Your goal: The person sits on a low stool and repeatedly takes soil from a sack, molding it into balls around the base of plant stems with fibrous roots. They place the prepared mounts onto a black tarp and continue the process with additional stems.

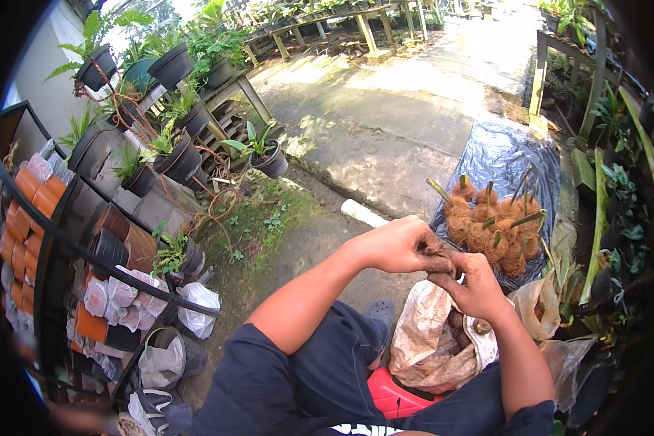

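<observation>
Both my hands meet above an open woven sack that stands between my legs. My left hand pinches a small brown, soil-covered piece between thumb and fingers. From the other side my right hand closes on the same piece, its fingertips dirty. What the piece is, I cannot tell. Dark brown roundish lumps lie inside the sack. Beyond my hands, several fibre-wrapped balls with cut green stems stand close together on a dark plastic sheet.
A red plastic seat is under me. To the right are a clear plastic bag and leafy plants. A white pipe lies ahead. At left stand racks with potted ferns, orange pots and a black bucket.
</observation>
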The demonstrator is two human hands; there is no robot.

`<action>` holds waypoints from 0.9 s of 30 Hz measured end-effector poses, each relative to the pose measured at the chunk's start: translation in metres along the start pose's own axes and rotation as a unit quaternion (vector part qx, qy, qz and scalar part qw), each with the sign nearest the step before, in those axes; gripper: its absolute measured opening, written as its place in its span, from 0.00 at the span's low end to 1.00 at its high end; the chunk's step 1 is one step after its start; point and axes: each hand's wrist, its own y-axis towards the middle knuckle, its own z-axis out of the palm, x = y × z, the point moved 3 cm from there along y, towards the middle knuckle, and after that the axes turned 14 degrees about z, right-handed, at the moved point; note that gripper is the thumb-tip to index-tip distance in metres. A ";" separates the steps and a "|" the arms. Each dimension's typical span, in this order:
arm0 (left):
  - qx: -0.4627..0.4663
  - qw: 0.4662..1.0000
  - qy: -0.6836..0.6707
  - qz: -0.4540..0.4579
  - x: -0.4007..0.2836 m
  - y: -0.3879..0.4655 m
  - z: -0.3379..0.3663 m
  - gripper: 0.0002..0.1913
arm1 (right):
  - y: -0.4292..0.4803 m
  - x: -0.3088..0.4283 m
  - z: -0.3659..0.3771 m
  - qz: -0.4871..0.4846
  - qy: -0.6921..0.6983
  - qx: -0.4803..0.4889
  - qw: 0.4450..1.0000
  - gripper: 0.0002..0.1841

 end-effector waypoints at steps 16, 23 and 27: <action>-0.014 0.999 0.020 0.023 -0.002 0.002 0.002 0.22 | -0.003 0.006 -0.004 0.065 0.008 0.060 0.996 0.21; -0.155 0.986 -0.016 0.060 0.003 0.006 0.029 0.25 | -0.014 0.007 -0.018 0.104 0.038 0.054 0.992 0.21; -0.146 0.981 -0.125 -0.007 -0.014 0.007 0.030 0.23 | -0.025 0.011 -0.025 0.108 0.057 0.041 0.992 0.18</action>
